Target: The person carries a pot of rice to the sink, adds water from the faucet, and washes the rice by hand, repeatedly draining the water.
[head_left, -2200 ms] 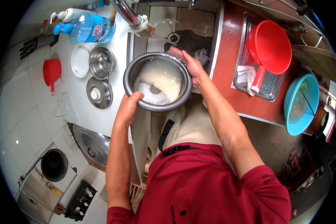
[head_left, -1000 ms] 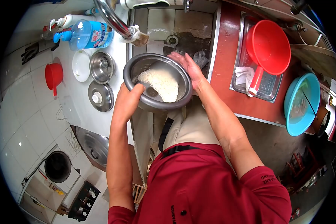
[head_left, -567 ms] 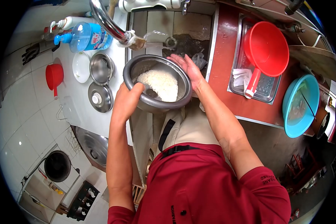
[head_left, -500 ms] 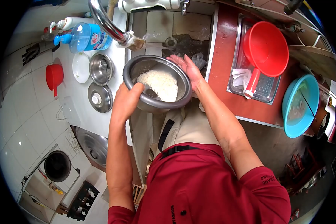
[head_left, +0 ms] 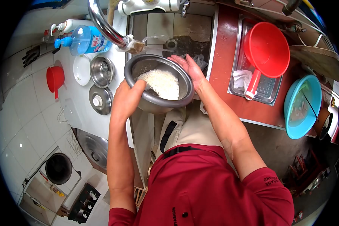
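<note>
A grey metal inner pot (head_left: 139, 67) with a wide rim is held over the front of the sink. White rice (head_left: 162, 83) lies heaped in it, and the pot tilts a little. On the left, my left hand (head_left: 128, 96) is closed on the rim, thumb over the inside edge and fingers hidden behind the wall. My right hand (head_left: 192, 71) rests against the pot's right side with its fingers stretched out past the rim. Just beyond the pot hangs the tap (head_left: 113, 34), its spout end wrapped, with a blurred stream of water beside it.
The sink (head_left: 194, 26) lies beyond the pot. A blue soap bottle (head_left: 84, 40), a steel bowl (head_left: 101, 71) and a lid (head_left: 100, 101) stand left. To the right, a red ladle-like scoop (head_left: 267, 49) lies on a metal tray (head_left: 267, 96), near a turquoise basin (head_left: 290, 116).
Both hands and the pot stay almost in place; the rice looks slightly shifted in the pot. The whole view has moved very slightly.
</note>
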Motion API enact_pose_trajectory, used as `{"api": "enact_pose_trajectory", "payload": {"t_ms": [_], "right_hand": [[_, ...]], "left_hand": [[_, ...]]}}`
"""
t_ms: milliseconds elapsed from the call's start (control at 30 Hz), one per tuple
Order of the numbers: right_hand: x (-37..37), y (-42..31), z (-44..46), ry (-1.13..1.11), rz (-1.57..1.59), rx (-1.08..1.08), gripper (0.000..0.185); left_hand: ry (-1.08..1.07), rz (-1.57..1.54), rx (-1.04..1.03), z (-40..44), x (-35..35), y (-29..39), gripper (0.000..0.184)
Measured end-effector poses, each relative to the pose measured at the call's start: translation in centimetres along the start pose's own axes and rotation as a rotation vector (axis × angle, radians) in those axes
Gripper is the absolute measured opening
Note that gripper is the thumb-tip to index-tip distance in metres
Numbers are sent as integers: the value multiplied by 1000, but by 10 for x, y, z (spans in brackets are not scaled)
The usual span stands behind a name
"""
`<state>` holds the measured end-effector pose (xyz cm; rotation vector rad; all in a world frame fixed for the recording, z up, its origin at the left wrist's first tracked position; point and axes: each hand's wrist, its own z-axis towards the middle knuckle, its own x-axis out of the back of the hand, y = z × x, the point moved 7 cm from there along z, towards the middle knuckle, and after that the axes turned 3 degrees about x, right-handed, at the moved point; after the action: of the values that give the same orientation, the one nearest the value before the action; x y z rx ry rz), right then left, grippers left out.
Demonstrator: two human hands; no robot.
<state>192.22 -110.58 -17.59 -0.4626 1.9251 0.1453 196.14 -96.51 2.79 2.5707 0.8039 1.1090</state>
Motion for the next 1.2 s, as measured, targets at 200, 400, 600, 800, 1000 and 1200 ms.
{"api": "enact_pose_trajectory", "payload": {"t_ms": [200, 400, 600, 800, 1000, 1200], "right_hand": [[-4, -7, 5, 33, 10, -8, 68], [-8, -16, 13, 24, 37, 31, 66], [-28, -65, 23, 194, -270, 154, 41], [-100, -68, 26, -33, -723, 121, 37], [-87, -98, 12, 66, -704, 230, 39], [-95, -110, 30, 119, -827, 235, 41]], "left_hand": [[11, 1, -42, 4, 5, 7, 51], [-15, -28, -52, 15, 11, 5, 50], [-196, -504, 51, 39, -11, -66, 41], [-481, -1146, 146, 49, -51, -133, 27], [-564, -1149, 159, 58, -59, -98, 21], [-530, -1155, 132, 80, -58, -95, 21]]}}
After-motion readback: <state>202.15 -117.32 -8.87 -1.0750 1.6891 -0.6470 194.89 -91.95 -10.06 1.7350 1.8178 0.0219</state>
